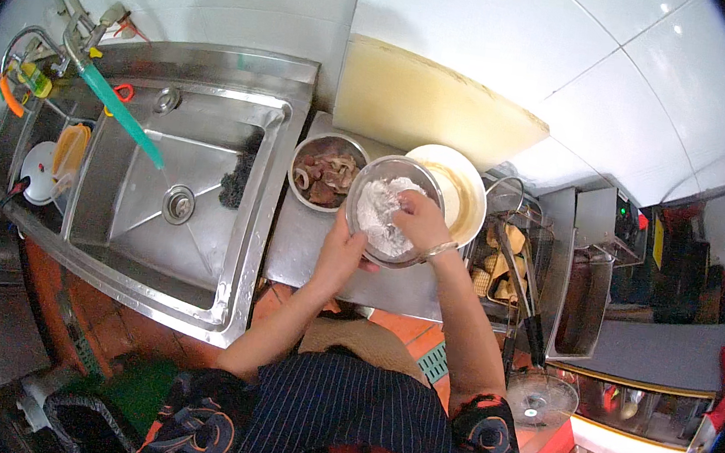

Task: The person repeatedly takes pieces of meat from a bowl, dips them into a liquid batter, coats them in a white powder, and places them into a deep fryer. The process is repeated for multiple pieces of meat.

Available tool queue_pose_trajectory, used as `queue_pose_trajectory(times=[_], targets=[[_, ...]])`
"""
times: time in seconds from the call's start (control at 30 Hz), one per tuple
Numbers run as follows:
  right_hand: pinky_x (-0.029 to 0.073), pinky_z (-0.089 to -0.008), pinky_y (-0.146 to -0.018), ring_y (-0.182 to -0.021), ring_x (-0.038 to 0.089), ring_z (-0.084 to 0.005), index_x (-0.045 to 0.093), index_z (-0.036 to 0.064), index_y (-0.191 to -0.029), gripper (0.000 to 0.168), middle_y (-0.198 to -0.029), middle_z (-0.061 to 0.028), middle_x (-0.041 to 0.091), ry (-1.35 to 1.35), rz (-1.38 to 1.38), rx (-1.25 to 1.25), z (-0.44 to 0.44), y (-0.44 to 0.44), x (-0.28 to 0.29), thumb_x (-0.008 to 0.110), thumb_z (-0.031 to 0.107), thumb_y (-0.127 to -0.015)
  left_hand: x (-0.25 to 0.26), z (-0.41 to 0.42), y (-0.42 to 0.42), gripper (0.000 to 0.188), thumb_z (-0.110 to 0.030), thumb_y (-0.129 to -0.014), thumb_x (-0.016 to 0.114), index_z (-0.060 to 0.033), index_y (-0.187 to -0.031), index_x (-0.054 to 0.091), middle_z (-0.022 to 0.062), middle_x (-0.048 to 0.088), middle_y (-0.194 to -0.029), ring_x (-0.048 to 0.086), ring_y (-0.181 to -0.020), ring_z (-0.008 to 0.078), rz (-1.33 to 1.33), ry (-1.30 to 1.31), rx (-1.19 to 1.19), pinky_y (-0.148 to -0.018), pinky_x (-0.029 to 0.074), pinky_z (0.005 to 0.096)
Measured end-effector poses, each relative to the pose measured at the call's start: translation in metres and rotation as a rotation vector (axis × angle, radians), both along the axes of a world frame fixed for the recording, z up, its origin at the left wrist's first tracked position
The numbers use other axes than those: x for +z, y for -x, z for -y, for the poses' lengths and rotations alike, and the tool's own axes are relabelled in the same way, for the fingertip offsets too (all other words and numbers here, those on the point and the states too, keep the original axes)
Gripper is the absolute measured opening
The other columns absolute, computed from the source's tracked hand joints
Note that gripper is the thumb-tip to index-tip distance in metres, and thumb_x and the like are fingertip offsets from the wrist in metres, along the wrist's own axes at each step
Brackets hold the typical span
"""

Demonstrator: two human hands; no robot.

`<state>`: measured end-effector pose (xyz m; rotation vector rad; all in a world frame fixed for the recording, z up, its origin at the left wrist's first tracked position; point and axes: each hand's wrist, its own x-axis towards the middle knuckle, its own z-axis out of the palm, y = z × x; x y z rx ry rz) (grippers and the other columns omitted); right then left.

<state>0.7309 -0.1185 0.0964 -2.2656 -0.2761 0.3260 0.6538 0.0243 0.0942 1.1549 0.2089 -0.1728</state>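
Note:
A metal bowl (361, 240) of white powder (381, 212) is held up over the steel counter. My left hand (340, 251) grips its lower left rim, thumb outside. My right hand (423, 220), with a bracelet at the wrist, reaches inside with its fingertips in or at the powder; whether it pinches any cannot be told. Left of it stands a steel bowl (295, 191) with pieces of raw-looking meat (326, 178). Behind and to the right, partly covered by the held bowl, is a white round bowl (477, 206) with a pale yellowish content or residue.
A steel sink (240, 279) with a green hose (122, 112) lies left. A pale yellow board (432, 99) leans on the tiled wall. At right, a wire basket (541, 235) holds fried-looking pieces and tongs (525, 280), beside a fryer-like steel tank (582, 315).

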Motion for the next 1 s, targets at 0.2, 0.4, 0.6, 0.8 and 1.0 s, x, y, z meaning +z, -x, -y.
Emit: queue_pose_trajectory(times=[0.2,0.4,0.6,0.8,1.0], targets=[[0.043,-0.0319,-0.069,-0.076,0.055,-0.0250,0.052,-0.002,-0.099,0.034,-0.082,-0.0144,0.057,0.184,0.213,-0.046,0.018,0.006,0.005,0.056,0.006,-0.067,0.002,0.006,-0.005,0.053,0.000,-0.078,0.034,-0.0098,-0.128,0.019,0.0121,0.046,-0.109,0.058,-0.075,0.0171,0.014,0.052,-0.053,-0.045,0.051,0.0241],[0.043,-0.0358,-0.074,-0.082,0.054,-0.0328,0.053,0.001,-0.093,0.029,-0.086,-0.0182,0.056,0.257,0.227,-0.116,0.029,0.017,0.024,0.056,0.012,-0.066,0.019,0.015,-0.006,0.049,0.000,-0.078,0.035,-0.0081,-0.124,0.022,0.0127,0.047,-0.107,0.058,-0.076,0.0179,-0.022,-0.023,-0.175,-0.045,0.052,0.0251],[0.043,-0.0297,-0.064,-0.069,0.055,-0.0185,0.052,0.000,-0.093,0.030,-0.077,-0.0117,0.056,0.056,0.143,-0.201,0.061,0.019,0.042,0.059,0.018,-0.069,0.023,0.039,-0.005,0.046,0.000,-0.077,0.035,-0.0067,-0.122,0.024,0.0124,0.048,-0.104,0.058,-0.076,0.0187,0.008,0.021,-0.177,-0.046,0.052,0.0254],[0.045,-0.0391,-0.062,-0.073,0.055,-0.0341,0.050,0.004,-0.091,0.025,-0.079,-0.0183,0.056,0.282,0.476,-0.215,0.069,0.037,0.060,0.057,0.014,-0.070,0.024,0.068,-0.004,0.051,-0.001,-0.077,0.036,-0.0096,-0.125,0.022,0.0125,0.048,-0.106,0.058,-0.077,0.0194,0.026,0.033,-0.201,-0.045,0.052,0.0263],[0.044,-0.0433,-0.062,-0.072,0.055,-0.0359,0.048,0.005,-0.090,0.022,-0.077,-0.0184,0.057,0.354,0.311,-0.212,0.054,0.049,0.046,0.053,0.016,-0.071,0.031,0.092,0.000,0.054,0.000,-0.076,0.033,-0.0102,-0.127,0.020,0.0120,0.047,-0.105,0.058,-0.072,0.0183,0.037,0.011,-0.229,-0.044,0.051,0.0252]])
